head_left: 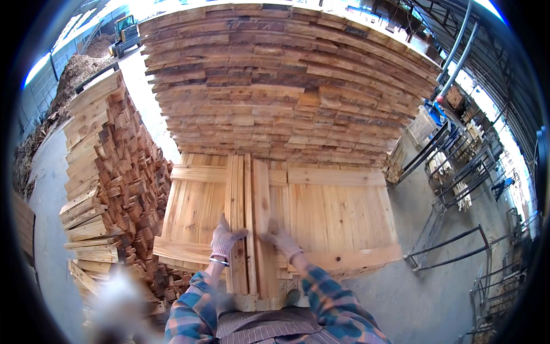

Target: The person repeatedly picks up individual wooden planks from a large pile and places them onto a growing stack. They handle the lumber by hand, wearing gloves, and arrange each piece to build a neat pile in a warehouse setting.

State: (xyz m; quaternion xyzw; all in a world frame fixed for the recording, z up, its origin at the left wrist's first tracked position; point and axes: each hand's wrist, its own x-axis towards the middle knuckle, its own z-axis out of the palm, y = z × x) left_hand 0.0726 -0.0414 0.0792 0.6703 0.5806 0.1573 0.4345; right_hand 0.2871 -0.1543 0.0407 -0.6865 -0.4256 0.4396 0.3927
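Note:
Several narrow wooden boards (236, 189) lie lengthwise across a wider layer of planks in front of me. My left hand (224, 238), in a light knitted glove, grips their left edge with its thumb laid over the top. A separate wooden board (262, 198) runs along their right side, slightly tilted. My right hand (281, 237), also gloved, holds this board by its right edge, thumb over its face. The fingers' undersides are hidden. Flat panels of planks (344, 215) with crosswise strips spread out on both sides of my hands.
A tall stack of planks (275, 86) rises behind the work spot. Left of it stands a rough pile of boards (97, 155). Black metal frames (450, 246) stand on the right floor. A small loader (125, 33) is at the far left. A white blur (120, 301) covers the lower left.

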